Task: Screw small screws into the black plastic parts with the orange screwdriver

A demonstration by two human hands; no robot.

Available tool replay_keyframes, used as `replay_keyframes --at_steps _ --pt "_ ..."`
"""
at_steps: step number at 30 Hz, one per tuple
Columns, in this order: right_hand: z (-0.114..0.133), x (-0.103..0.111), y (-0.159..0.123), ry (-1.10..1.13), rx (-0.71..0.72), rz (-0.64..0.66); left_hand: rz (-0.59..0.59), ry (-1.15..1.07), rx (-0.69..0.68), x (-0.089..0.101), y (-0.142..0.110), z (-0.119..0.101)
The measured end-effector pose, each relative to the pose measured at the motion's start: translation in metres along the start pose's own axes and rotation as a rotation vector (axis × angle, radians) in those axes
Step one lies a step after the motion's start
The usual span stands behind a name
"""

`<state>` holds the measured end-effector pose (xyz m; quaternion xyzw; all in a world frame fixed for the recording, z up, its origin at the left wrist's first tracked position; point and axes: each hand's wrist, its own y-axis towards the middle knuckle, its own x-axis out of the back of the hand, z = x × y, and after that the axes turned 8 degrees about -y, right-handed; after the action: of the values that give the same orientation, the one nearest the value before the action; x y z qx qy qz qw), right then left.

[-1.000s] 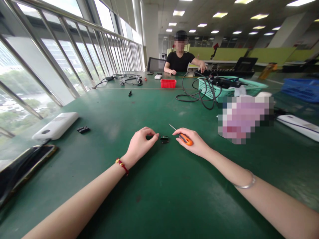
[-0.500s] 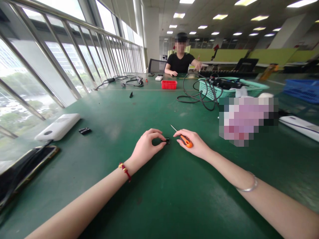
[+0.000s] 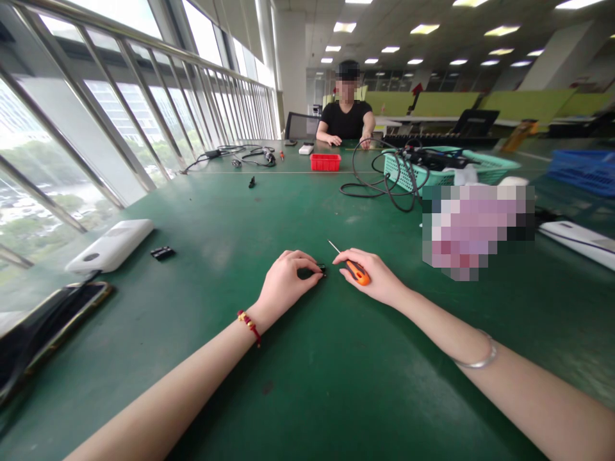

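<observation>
Thumb and fingers of my left hand (image 3: 287,280) pinch a small black part (image 3: 322,269) at the tabletop; its exact kind is too small to make out. Just to the right, my right hand (image 3: 377,276) is closed around a screwdriver with an orange and black handle (image 3: 358,273). The thin metal shaft (image 3: 333,246) points up and to the left, apart from the black part. Farther left on the green table (image 3: 307,397) lies another small black piece (image 3: 163,253).
A white power bank (image 3: 113,245) and a phone (image 3: 57,333) lie at the left. Ahead are a red bin (image 3: 325,162), cables (image 3: 254,155) and a teal basket (image 3: 494,168). A pixelated bundle (image 3: 473,227) sits at the right. Another person (image 3: 346,121) sits opposite.
My left hand has shifted very slightly right, still pinching the black part. The right hand with the screwdriver has hardly moved. The person opposite has drawn one arm inward onto the table.
</observation>
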<state>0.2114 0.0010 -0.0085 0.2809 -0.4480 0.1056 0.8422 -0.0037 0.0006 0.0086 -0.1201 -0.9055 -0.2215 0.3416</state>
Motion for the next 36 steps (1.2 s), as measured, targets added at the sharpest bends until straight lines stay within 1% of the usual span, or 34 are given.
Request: replay_keyframes --at_steps 4,10,12,14,16,17,19,21,23,25,26,28,32,36 --pt "-0.001 -0.001 0.000 0.006 0.000 0.005 -0.011 0.018 0.003 0.001 -0.001 0.001" --pt "-0.003 -0.002 0.001 0.006 0.007 0.000 -0.028 0.111 -0.037 -0.002 -0.004 -0.001" --pt "-0.003 -0.002 0.000 0.012 0.008 0.000 -0.046 0.141 -0.026 -0.001 -0.004 -0.002" --pt "-0.003 -0.001 0.000 0.020 0.009 0.002 -0.069 0.194 0.015 0.005 -0.006 -0.001" --pt "-0.002 0.000 -0.001 0.029 0.008 0.006 -0.081 0.274 0.093 0.020 -0.010 0.004" --pt "-0.002 0.000 -0.001 0.032 0.008 0.006 -0.080 0.320 0.145 0.031 -0.014 0.009" --pt "-0.001 0.001 -0.002 0.033 0.007 0.006 -0.088 0.440 0.270 0.059 -0.027 0.021" --pt "-0.001 0.000 -0.002 0.025 0.006 0.006 -0.102 0.588 0.379 0.092 -0.044 0.035" --pt "-0.001 -0.001 -0.002 0.015 0.005 0.007 -0.167 0.713 0.518 0.122 -0.061 0.047" --pt "-0.001 -0.001 -0.002 0.011 0.005 0.009 -0.208 0.745 0.672 0.143 -0.074 0.054" --pt "-0.001 -0.001 -0.002 0.010 0.004 0.010 -0.204 0.738 0.734 0.149 -0.078 0.056" --pt "-0.002 -0.002 -0.002 0.014 0.004 0.010 -0.188 0.745 0.773 0.155 -0.081 0.057" --pt "-0.001 -0.001 -0.002 0.019 0.006 0.008 -0.169 0.815 0.689 0.152 -0.079 0.055" --pt "-0.001 0.000 -0.002 0.016 0.004 0.017 -0.194 0.871 0.596 0.151 -0.081 0.056"
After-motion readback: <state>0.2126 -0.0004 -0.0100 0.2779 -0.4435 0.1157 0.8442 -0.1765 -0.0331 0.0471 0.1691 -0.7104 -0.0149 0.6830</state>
